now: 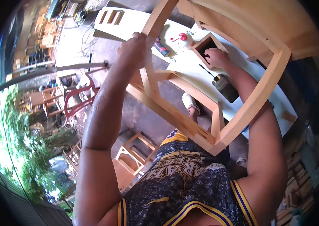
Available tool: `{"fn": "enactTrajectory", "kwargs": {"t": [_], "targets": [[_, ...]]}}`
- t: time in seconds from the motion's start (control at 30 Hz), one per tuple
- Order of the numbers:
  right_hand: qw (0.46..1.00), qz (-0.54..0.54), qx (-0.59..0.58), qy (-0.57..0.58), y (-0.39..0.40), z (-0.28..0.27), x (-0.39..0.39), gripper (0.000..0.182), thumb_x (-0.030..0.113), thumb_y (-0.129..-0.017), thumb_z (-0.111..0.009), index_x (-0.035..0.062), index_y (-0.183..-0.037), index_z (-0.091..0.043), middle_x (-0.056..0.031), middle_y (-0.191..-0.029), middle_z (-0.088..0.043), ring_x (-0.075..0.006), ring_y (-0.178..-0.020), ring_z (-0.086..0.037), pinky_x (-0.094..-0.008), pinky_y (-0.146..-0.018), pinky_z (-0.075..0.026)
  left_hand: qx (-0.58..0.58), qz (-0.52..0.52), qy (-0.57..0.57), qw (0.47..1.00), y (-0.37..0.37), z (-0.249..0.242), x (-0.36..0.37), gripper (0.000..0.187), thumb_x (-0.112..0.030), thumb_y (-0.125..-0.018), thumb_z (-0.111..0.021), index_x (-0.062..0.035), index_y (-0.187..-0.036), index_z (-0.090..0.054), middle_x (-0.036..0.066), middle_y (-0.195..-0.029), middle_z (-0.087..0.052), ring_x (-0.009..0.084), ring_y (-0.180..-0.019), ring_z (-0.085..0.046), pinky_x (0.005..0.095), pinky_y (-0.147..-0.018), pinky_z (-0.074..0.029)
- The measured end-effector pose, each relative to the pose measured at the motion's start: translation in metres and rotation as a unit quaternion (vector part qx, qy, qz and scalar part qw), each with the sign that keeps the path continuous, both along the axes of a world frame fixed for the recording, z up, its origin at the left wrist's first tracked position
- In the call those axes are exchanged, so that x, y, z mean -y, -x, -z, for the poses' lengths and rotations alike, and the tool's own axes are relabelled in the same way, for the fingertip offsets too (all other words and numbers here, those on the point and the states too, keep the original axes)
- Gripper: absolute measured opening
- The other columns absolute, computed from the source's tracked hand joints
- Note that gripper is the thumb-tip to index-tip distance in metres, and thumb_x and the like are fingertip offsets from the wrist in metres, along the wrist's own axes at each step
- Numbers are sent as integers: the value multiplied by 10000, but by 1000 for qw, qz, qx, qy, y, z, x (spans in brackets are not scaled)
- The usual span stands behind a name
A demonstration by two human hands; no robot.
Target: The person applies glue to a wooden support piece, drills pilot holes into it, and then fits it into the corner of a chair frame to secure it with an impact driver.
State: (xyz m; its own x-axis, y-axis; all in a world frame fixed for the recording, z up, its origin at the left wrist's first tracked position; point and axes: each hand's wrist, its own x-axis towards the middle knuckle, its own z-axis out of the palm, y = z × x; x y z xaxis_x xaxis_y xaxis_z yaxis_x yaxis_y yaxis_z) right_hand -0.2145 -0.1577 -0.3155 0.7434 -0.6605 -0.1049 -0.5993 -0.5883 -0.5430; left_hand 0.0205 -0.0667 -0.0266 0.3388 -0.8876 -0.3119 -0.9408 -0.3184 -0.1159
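My left hand [133, 51] is wrapped round a rail of a light wooden frame [255, 106], which is raised and tilted in front of me. My right hand [216, 57] reaches through the frame to a small open wooden box [219, 42] on the white table [189, 71]. Its fingers are over the box's dark inside, and their tips are hidden there. A dark cordless drill [224, 87] with a long bit lies just below that hand. Farther left on the table are a red and black tool [161, 47] and a white bottle with a red cap [183, 37].
A red plastic chair [80, 96] stands to the left, with a small wooden frame [137, 152] on the floor below it. A pale board with slots [123, 20] lies at the upper left. Wood pieces [296, 186] are stacked at the lower right.
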Motion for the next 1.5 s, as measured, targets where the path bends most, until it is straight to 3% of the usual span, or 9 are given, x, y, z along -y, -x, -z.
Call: {"fn": "enactTrajectory", "kwargs": {"t": [0.4, 0.73, 0.83, 0.93, 1.03, 1.1, 1.27, 1.33, 1.5], "targets": [[998, -2, 57, -39, 21, -4, 7, 208, 185, -822, -632, 52, -981, -635, -134, -957, -638, -316, -934, -621, -417, -836, -494, -145, 211, -46, 966, -42, -5, 4, 341, -229, -908, -521, 62, -1070, -451, 270, -969, -650, 433, -919, -644, 484, -801, -507], [999, 12, 8, -44, 18, 2, 0, 160, 103, -817, -632, 23, -951, -661, -161, -958, -647, -344, -935, -615, -416, -832, -494, -166, 106, -44, 979, -35, -11, 1, 341, -234, -917, -489, 49, -1087, -408, 282, -954, -643, 455, -913, -634, 502, -798, -503], [998, -13, 59, -21, 16, 15, 0, 144, 130, -852, -584, 41, -951, -638, -157, -913, -624, -360, -864, -610, -454, -787, -491, -143, 218, -72, 963, -32, -22, 1, 352, -248, -897, -508, 37, -1087, -425, 281, -930, -649, 441, -905, -646, 512, -799, -497], [997, 16, 72, 2, 15, 21, 4, 142, 120, -857, -577, 31, -951, -636, -168, -944, -631, -360, -892, -615, -447, -783, -496, -176, 86, -46, 979, -31, -11, 1, 346, -250, -892, -535, 29, -1073, -441, 282, -927, -652, 438, -895, -649, 507, -792, -498], [998, 60, 1, -15, 5, 25, 16, 204, 94, -843, -586, 13, -1016, -658, -166, -1044, -651, -346, -1010, -606, -407, -871, -492, -156, 86, -49, 983, -26, -14, 1, 352, -254, -888, -564, 30, -1066, -457, 277, -935, -658, 432, -895, -651, 492, -799, -504], [974, 81, -203, -65, -12, 28, 25, 206, 67, -884, -515, 32, -1012, -673, -173, -1118, -662, -348, -1058, -630, -443, -886, -514, -130, 59, -47, 989, -21, -13, 1, 361, -255, -878, -588, 30, -1067, -471, 272, -939, -660, 425, -907, -652, 487, -808, -504], [960, 119, -248, -59, -42, -21, 19, 274, 99, -929, -475, 31, -1071, -699, -157, -1128, -680, -306, -1042, -666, -434, -850, -560, -45, 5, -26, 999, -11, -1, 7, 381, -260, -846, -650, 23, -1064, -515, 259, -948, -666, 415, -928, -654, 480, -830, -506], [954, 57, -265, -127, -47, 9, 29, 297, 82, -925, -469, 10, -1130, -672, -211, -1210, -628, -356, -1125, -617, -575, -878, -514, -13, -1, -2, 1000, -3, -1, 4, 393, -264, -825, -682, 15, -1057, -532, 251, -956, -670, 416, -934, -654, 478, -836, -506], [965, 22, -252, -65, -32, -44, 17, 261, 109, -928, -483, 23, -1037, -703, -159, -1064, -695, -295, -1009, -680, -444, -828, -564, -63, -11, -30, 997, -13, -10, 7, 371, -208, -842, -624, 12, -1111, -491, 251, -942, -669, 402, -933, -664, 458, -819, -506]]}}
